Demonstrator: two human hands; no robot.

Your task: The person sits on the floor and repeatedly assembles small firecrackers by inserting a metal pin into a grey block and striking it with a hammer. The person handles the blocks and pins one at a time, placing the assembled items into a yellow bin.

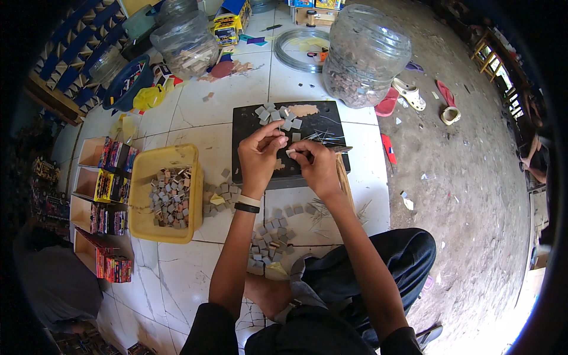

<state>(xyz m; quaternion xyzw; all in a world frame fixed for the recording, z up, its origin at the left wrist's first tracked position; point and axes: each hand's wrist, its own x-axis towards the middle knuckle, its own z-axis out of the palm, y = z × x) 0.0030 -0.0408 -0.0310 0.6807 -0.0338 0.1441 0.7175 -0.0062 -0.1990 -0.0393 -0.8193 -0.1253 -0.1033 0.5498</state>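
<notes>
Both my hands work close together over a black slab (241, 133). My left hand (258, 158) is closed in a pinch, with what looks like a thin wire pin (280, 128) at its fingertips. Between the thumb and finger of my right hand (319, 171) is a small pale square tile (290, 152). A pile of grey square tiles (271, 112) lies on the slab's far side. Several loose wire pins (322, 136) lie on its right. A tool with a wooden handle (343, 177), apparently a hammer, rests at the slab's right edge.
Left of the slab stands a yellow tub (137, 204) of small squares, beside open boxes (89, 183) of colourful packs. More grey tiles (272, 236) lie near my leg. Farther off are a wire coil (284, 56) and a large clear plastic container (367, 59). Shoes (409, 94) lie to the right.
</notes>
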